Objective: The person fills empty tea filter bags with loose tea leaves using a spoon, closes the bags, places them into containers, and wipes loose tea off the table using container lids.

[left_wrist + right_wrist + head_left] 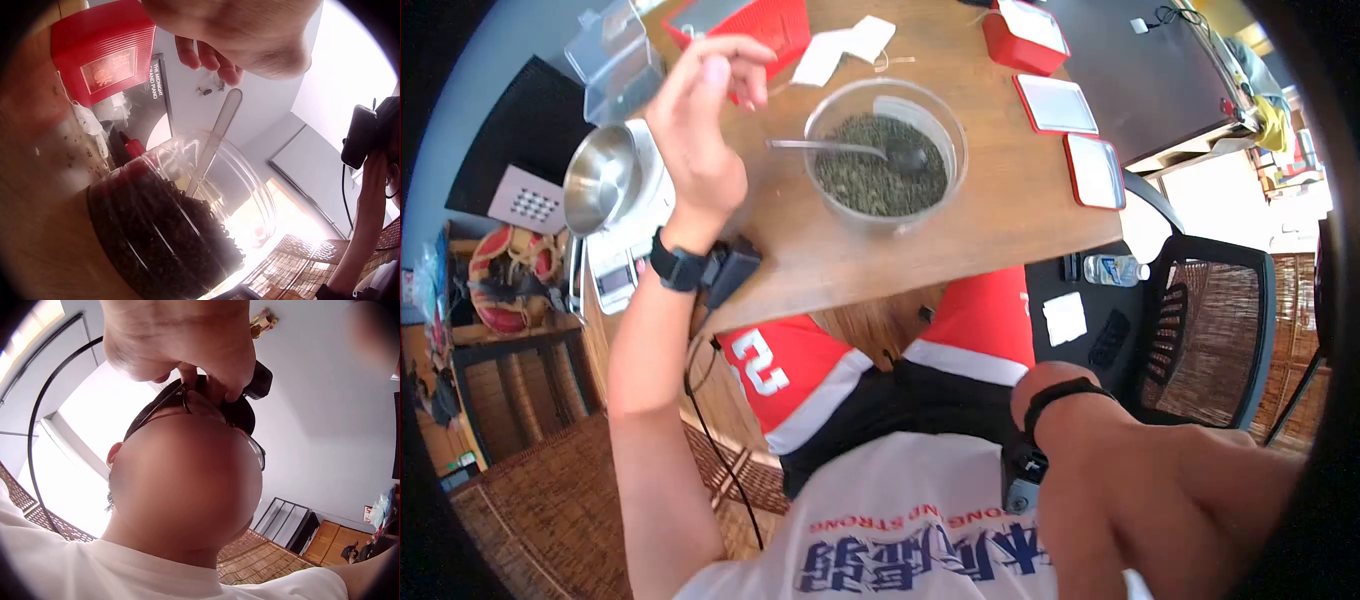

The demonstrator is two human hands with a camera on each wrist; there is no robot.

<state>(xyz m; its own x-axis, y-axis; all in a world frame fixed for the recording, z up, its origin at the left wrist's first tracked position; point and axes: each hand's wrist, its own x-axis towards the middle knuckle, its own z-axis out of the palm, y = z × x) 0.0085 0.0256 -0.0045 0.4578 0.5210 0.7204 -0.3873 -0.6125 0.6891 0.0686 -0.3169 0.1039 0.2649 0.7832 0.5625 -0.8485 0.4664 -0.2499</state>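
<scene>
Left of the bowl (920, 105): steel pan (598, 185), within the left hand's reach. Left hand (700, 135) hangs just left of the bowl, fingers loosely bent, nothing held. Bowl stands on counter (1000, 220), its walls containing loose dried leaves (870, 190); spoon (840, 148) overhangs its left rim, likely for easy grasping. Right of bowl, well apart: right hand (181, 344) at headgear (242, 414), perhaps steadying it; cannot tell whether pinching.

Bowl (957, 165): clear, glossy, smooth, plastic-looking. Spoon (825, 146): shiny, metal-looking. Dried leaves (865, 185): matt, rough. Worktop (1020, 205): smooth wood, slight sheen. Pan (600, 180): polished metal. Red box (106, 34): ribbed, slightly glossy. White packets (822, 56): matt, paper-like. Shirt (880, 470): matt cloth.
</scene>
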